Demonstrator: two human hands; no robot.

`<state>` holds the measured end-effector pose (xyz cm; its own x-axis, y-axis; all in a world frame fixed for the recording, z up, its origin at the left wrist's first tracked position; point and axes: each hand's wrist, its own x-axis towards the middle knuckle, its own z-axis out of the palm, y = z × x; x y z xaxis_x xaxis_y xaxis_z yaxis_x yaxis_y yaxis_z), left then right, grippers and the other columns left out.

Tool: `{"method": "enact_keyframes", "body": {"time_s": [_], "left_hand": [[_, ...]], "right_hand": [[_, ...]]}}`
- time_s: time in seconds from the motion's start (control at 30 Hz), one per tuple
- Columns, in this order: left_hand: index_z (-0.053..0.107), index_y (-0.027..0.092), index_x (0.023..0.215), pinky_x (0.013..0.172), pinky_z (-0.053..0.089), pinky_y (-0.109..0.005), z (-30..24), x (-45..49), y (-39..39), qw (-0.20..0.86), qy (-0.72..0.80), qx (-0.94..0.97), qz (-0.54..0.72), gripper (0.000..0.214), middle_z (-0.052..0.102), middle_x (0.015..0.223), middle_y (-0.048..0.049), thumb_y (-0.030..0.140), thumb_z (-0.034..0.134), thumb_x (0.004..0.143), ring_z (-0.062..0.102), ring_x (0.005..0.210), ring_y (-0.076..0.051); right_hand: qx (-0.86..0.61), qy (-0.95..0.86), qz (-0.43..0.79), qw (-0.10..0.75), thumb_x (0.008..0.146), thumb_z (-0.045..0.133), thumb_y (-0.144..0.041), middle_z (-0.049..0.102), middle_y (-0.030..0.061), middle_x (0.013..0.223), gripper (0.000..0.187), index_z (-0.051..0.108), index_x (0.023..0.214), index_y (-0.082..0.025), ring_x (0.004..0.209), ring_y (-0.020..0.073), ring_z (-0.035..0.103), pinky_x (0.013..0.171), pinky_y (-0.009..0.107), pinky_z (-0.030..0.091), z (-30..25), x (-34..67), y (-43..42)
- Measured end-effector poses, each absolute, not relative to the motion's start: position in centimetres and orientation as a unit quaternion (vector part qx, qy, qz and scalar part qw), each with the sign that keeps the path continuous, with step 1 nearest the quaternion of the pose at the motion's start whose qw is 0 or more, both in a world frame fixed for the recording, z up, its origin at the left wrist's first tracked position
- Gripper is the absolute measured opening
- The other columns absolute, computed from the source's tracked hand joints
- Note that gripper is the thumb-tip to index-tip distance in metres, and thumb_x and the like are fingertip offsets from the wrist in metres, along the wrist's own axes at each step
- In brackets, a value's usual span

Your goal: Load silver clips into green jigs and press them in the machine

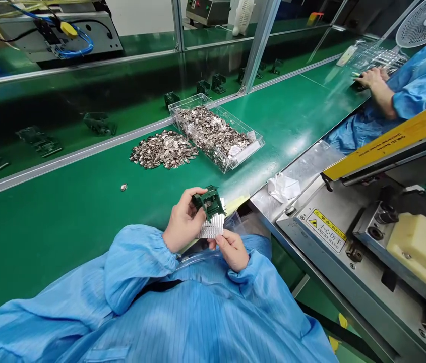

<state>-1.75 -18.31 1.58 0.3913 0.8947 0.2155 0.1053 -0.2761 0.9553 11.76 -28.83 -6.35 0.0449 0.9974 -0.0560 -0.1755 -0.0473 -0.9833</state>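
The left hand (182, 223) is gripping a dark green boxy plastic frame (209, 202) at near centre; to its right, the right hand (233, 250) is pinching the near end of a silver gridded sheet (213, 229), seemingly running near-to-far, partly under the frame.

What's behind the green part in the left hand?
A silver sheet shows below the green part; the right hand pinches the sheet's lower edge. The green part, gripped by the left hand, covers the sheet's upper area. Can't tell whether they're joined.
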Motion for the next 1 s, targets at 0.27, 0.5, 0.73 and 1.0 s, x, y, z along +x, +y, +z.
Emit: {"method": "enact_keyframes", "body": {"time_s": [0.27, 0.5, 0.73, 1.0], "left_hand": [[0.051, 0.021, 0.117, 0.075, 0.049, -0.022, 1.2, -1.5, -17.9, 0.523, 0.348, 0.657, 0.418, 0.033, 0.062, 0.098, -0.0021, 0.02, 0.059, 0.085, 0.061, 0.081, -0.012], [0.052, 0.022, 0.116, 0.076, 0.049, -0.023, 1.3, -1.5, -17.9, 0.53, 0.353, 0.643, 0.426, 0.033, 0.061, 0.098, -0.0014, 0.021, 0.061, 0.085, 0.06, 0.083, -0.012], [0.048, 0.023, 0.118, 0.067, 0.054, -0.026, 1.9, -1.8, -18.5, 0.621, 0.326, 0.586, 0.406, 0.034, 0.057, 0.093, -0.0026, 0.036, 0.058, 0.089, 0.058, 0.075, -0.014], [0.044, 0.024, 0.123, 0.071, 0.051, -0.027, 1.7, -2.0, -19.5, 0.587, 0.327, 0.614, 0.414, 0.033, 0.057, 0.104, -0.0059, 0.035, 0.052, 0.093, 0.057, 0.083, -0.016]], "right_hand": [[-0.557, -0.513, 0.505, 0.414, 0.086, 0.043, -0.07, 0.065, 0.0046, 0.067, 0.058, 0.065, 0.074, -0.019, 0.064, 0.018, 0.061, 0.064, 0.031, 0.051, -6.3, 13.1, -28.6], [-0.697, -0.553, 0.413, 0.191, 0.08, 0.062, -0.018, 0.069, 0.0121, 0.062, 0.024, 0.064, 0.056, -0.017, 0.066, 0.027, 0.068, 0.068, 0.035, 0.05, -5.3, 13.9, -29.3], [-0.716, -0.545, 0.223, 0.375, 0.089, 0.061, -0.029, 0.073, 0.0087, 0.091, 0.016, 0.074, 0.093, -0.02, 0.085, 0.0233, 0.069, 0.078, 0.034, 0.053, 2.4, 15.3, -30.0], [-0.628, -0.501, 0.151, 0.576, 0.086, 0.064, -0.023, 0.059, 0.0092, 0.122, 0.01, 0.073, 0.09, -0.023, 0.113, 0.0246, 0.057, 0.091, 0.041, 0.049, 3.5, 10.9, -25.8]]}}
